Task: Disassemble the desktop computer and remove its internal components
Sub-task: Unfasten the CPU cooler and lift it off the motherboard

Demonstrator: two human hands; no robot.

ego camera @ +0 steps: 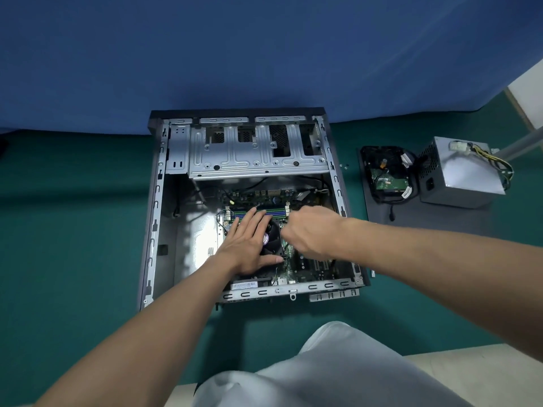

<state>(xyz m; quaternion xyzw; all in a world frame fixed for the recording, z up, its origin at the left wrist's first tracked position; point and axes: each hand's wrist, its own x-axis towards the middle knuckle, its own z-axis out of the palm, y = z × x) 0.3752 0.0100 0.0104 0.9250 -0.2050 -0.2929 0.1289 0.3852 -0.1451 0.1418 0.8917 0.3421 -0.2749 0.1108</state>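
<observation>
So the desktop computer case [155, 218] is lying on its side, panel off, on a green surface [73, 230], with a blue cloth [264, 54] hanging behind it. The person is leaning over it with both arms reaching in.

What's in the case: a bare metal drive cage [252, 154] runs across the far end. The motherboard [291, 267] sits in the near right part. It has RAM slots [276, 211] along its far edge and a black CPU fan [274, 227] in the middle. The near left corner is just shiny metal floor.

The left hand [246, 242] lies flat on top of the fan. Its fingers are straight and spread, the tips reach the RAM slots, and the thumb sits along the fan's near edge. It isn't gripping anything.

The right hand [311, 233] is just right of the fan, over the board. Its fingers curl downward, but it's motion-blurred, so I honestly can't tell if it's holding anything.

Off to the right, the dark side panel [440, 212] lies flat. On it are a hard drive [388, 179], circuit side up in a tangle of black cable, and beside that a silver power supply [464, 171] with its wire bundle. A couple of tiny screws [343, 166] sit between case and panel.
</observation>
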